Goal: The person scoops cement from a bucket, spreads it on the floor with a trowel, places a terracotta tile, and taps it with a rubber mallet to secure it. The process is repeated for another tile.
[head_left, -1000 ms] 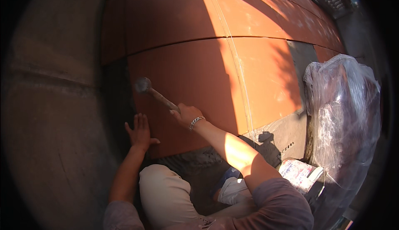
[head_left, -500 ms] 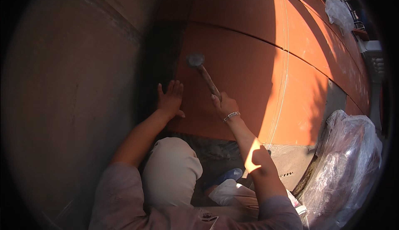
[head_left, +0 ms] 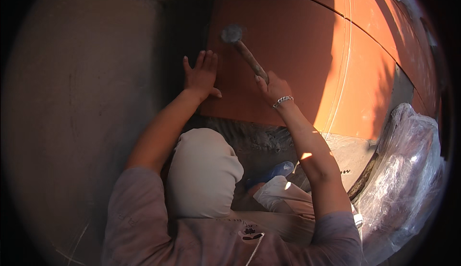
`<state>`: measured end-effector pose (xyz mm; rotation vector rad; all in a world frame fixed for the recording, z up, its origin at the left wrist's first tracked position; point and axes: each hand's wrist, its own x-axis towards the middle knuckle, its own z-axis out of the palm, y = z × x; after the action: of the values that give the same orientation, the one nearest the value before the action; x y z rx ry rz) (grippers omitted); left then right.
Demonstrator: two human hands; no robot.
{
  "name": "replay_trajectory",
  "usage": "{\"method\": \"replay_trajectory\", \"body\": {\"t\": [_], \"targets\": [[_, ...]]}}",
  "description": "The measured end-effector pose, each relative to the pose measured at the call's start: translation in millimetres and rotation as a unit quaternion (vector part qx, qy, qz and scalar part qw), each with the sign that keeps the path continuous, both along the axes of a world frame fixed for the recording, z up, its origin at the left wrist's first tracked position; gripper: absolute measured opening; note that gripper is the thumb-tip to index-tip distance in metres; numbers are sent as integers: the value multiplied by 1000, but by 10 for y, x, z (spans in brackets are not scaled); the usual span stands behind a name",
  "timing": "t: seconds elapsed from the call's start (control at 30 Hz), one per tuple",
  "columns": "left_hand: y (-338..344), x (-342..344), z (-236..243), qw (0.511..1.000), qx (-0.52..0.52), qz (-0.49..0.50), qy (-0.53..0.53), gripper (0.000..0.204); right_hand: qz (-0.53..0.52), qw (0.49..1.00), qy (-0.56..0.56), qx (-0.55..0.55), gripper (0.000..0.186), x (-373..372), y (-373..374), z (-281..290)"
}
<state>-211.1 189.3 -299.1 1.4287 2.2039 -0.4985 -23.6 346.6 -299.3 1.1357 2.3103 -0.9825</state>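
Note:
My right hand (head_left: 274,89) is wrapped round the wooden handle of a mallet (head_left: 250,60), with a chain bracelet at the wrist. The mallet's rounded grey head (head_left: 232,33) is slightly blurred over the left part of a large reddish-orange tile (head_left: 278,50); whether it touches the tile I cannot tell. At the tile's left edge lies my left hand (head_left: 201,73), flat, fingers stretched away from me and thumb out to the right over the tile. It holds nothing.
A brownish-grey wall-like surface (head_left: 86,98) rises close on my left. More orange tiles (head_left: 379,6) run beyond a dark joint. A thin pale string (head_left: 346,59) crosses the sunlit part. Plastic-wrapped goods (head_left: 403,170) stand at right. Grey mortar (head_left: 249,134) borders the tile's near edge.
The view has shifted, so tile, hands and mallet sit higher in the picture. Relative to the tile, both hands and the mallet stay in nearly the same places.

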Motion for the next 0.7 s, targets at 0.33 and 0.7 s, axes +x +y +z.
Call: {"method": "replay_trajectory", "body": {"t": [0.33, 0.7], "targets": [[142, 78, 102, 999, -45, -9, 27, 131, -46, 996, -23, -76, 52, 153, -119, 259], [151, 90, 150, 999, -21, -26, 37, 131, -90, 992, -19, -84, 51, 443, -387, 313]]}}
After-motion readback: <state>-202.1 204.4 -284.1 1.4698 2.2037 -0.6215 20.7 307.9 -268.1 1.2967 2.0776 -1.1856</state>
